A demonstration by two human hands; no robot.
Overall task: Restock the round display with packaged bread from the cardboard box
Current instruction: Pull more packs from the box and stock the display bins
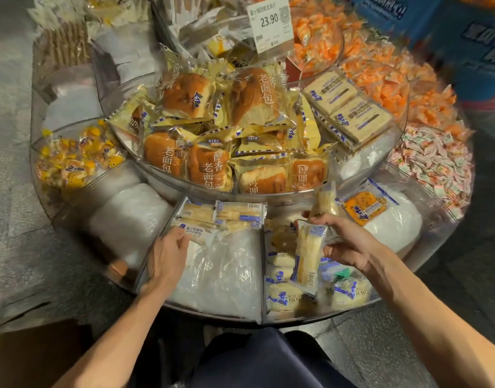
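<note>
Golden-brown loaves (pixel 190 93) in yellow wrappers, pale bread packs (pixel 309 253) with blue print, orange sweets (pixel 380 77) far right

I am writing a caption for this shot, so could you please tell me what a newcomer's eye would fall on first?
First comes the heap of brown loaves in yellow wrappers, piled in the raised middle tier of the round display. Behind it stands a price sign reading 23.90, with orange sweets spread to its right. In front, the right hand holds a pale packet over a front bin, while the left hand touches packets in the next bin.
</note>
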